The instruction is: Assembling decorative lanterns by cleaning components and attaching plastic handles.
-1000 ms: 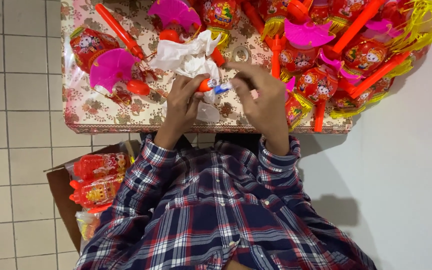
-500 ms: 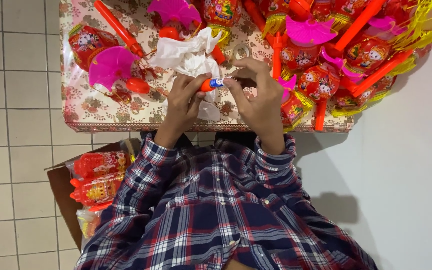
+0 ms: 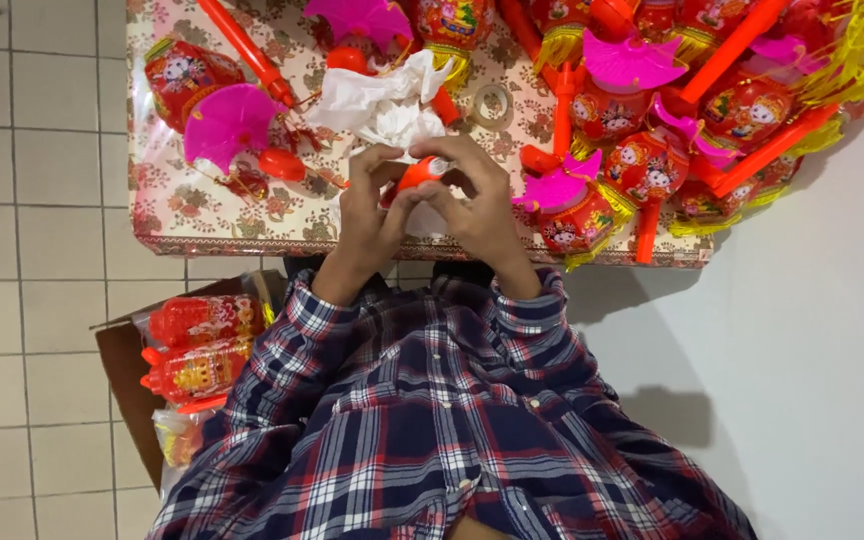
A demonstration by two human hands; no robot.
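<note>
Both hands meet over the desk (image 3: pixel 252 235) edge — left hand (image 3: pixel 367 215) and right hand (image 3: pixel 482 205) pinching a small orange part (image 3: pixel 417 175) between fingertips, held up close for fiddly work. White crumpled wrapping (image 3: pixel 382 105) sits at 12 o'clock, finished lanterns (image 3: pixel 652 160) piled at 2.

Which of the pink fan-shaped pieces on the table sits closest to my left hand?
The pink fan piece at the table's left end, beside the red round lantern, is closest to your left hand. The other pink ones lie at the far edge or right of your hands.
</note>
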